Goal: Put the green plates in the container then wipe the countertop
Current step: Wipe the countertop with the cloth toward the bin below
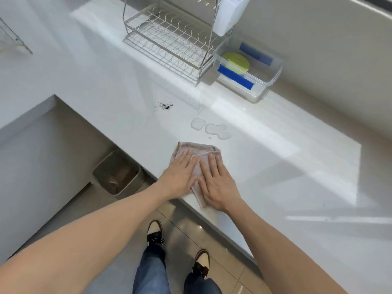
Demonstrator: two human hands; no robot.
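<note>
A pinkish folded cloth (197,150) lies on the white countertop (275,166) near its front edge. My left hand (180,177) and my right hand (216,183) press flat on the cloth side by side, fingers straight. Just beyond the cloth sit two small water puddles (212,128), and farther left a patch of dark crumbs (165,106). Green plates (236,61) lie inside a clear plastic container (266,85) with blue clips at the back right.
A wire dish rack (169,39) stands at the back beside the container, with a white holder (230,13) hanging on it. A grey bin (118,172) sits on the floor below the counter's left end. My feet are on the tiled floor.
</note>
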